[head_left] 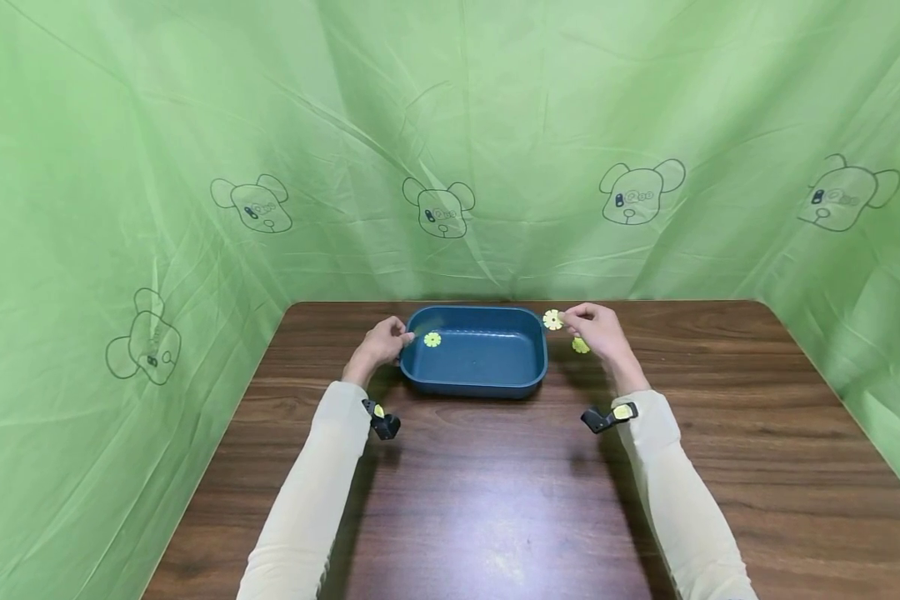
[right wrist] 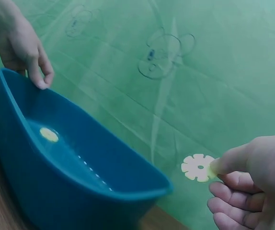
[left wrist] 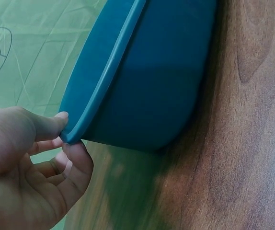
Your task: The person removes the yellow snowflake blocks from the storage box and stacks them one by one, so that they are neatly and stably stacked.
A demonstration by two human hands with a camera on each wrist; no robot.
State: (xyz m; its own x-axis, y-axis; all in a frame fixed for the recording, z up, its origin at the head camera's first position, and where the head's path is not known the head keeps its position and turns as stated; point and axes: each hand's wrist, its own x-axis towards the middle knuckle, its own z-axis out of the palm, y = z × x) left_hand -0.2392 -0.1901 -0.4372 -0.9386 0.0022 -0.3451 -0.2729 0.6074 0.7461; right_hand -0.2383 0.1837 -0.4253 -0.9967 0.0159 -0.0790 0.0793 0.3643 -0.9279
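A blue rectangular plastic basin (head_left: 474,387) with rounded corners stands at the table's far edge. My left hand (head_left: 383,339) pinches its left rim between thumb and fingers, as the left wrist view shows close up. Inside the basin, near its left end, lies a yellow flower-shaped piece (head_left: 432,339). Just past the basin's right end, my right hand (head_left: 598,328) pinches a second yellow flower-shaped piece (right wrist: 198,167) by its edge, raised and apart from the rim. A third yellow flower (head_left: 581,345) lies below the right hand, partly covered by it.
The brown wood-grain table (head_left: 450,492) reaches toward me and to both sides. Behind and beside it hangs a green curtain (head_left: 525,108) with bear-head drawings. Each wrist carries a small black camera mount (head_left: 610,416).
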